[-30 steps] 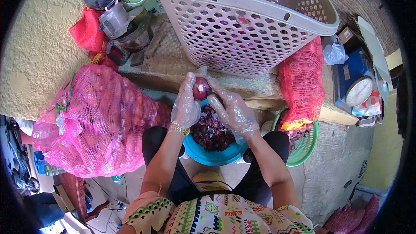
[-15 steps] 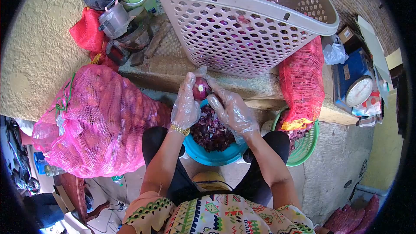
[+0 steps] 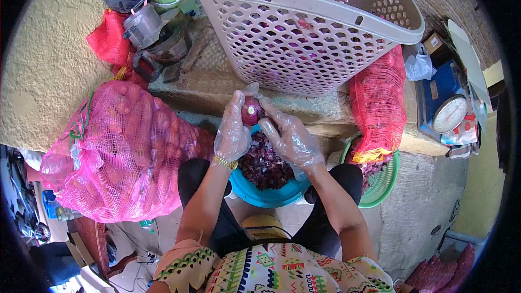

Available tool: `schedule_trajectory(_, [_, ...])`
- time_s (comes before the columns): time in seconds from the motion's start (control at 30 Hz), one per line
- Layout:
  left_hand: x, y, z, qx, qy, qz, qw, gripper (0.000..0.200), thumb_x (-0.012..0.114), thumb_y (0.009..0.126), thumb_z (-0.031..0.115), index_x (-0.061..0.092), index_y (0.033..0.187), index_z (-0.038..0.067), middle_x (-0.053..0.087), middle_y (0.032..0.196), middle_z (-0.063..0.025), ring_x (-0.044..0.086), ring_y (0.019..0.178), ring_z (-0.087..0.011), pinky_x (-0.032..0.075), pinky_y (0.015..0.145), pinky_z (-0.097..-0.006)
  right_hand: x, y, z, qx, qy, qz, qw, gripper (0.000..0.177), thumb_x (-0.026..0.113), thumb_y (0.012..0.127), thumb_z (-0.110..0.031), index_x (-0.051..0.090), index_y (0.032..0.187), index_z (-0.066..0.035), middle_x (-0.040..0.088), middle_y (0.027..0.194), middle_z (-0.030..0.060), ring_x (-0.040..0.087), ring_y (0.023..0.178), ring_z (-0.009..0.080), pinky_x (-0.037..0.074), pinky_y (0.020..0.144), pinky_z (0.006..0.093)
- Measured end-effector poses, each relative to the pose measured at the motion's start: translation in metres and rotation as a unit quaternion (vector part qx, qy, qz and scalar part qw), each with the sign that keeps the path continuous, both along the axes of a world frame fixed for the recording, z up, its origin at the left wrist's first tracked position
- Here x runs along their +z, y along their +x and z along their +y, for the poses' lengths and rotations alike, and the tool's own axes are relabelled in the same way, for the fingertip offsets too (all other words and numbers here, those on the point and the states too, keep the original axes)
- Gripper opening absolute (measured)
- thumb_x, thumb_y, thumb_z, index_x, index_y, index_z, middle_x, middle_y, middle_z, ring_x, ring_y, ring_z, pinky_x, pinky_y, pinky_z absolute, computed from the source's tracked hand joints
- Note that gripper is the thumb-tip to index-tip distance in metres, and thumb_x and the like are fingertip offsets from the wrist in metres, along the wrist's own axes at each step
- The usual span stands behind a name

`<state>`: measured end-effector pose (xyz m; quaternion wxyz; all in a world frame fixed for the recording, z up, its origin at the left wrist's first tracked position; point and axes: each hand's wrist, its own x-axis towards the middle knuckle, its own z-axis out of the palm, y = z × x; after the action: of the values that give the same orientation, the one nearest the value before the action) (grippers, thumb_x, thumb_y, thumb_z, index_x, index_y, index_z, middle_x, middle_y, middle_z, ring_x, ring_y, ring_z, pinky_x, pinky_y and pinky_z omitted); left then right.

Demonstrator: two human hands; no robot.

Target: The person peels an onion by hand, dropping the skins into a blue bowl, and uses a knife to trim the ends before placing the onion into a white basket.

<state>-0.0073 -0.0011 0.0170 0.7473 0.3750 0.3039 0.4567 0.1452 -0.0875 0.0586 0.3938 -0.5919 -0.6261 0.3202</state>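
Purple onion (image 3: 252, 110), one; left hand (image 3: 232, 130), right hand (image 3: 293, 138) both curled round it; one blue basin (image 3: 267, 201) below.

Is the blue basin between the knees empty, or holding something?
Not empty: a heap of dark purple skins lies in the blue basin. I cannot tell how deep.

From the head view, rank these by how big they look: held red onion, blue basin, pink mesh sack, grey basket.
Largest to smallest:
1. Grey basket, cut off at the top edge
2. Pink mesh sack
3. Blue basin, partly covered
4. Red onion
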Motion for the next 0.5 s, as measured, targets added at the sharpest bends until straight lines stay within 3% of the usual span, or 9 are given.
schedule_trajectory(0.4, [0.0036, -0.0004, -0.0012, 0.009, -0.019, -0.004, 1.000, 0.053, 0.048, 0.115, 0.051, 0.067, 0.131, 0.005, 0.064, 0.146, -0.0127, 0.062, 0.129, -0.0205, 0.047, 0.115, -0.0387, -0.0068, -0.0006, 0.0021, -0.002, 0.007, 0.029, 1.000, 0.051, 0.061, 0.109, -0.016, 0.051, 0.156, 0.002, 0.059, 0.153, 0.0261, 0.055, 0.146, 0.0348, 0.040, 0.121, 0.0393])
schedule_trajectory(0.5, [0.0061, -0.0016, -0.0013, -0.014, -0.017, 0.023, 0.999, 0.061, 0.039, 0.117, 0.050, 0.059, 0.140, -0.002, 0.054, 0.157, -0.0178, 0.053, 0.142, -0.0243, 0.037, 0.125, -0.0407, -0.0046, -0.0009, 0.0015, 0.002, 0.008, 0.026, 1.000, 0.052, 0.061, 0.108, -0.015, 0.051, 0.156, 0.002, 0.059, 0.153, 0.0263, 0.056, 0.146, 0.0341, 0.040, 0.121, 0.0392])
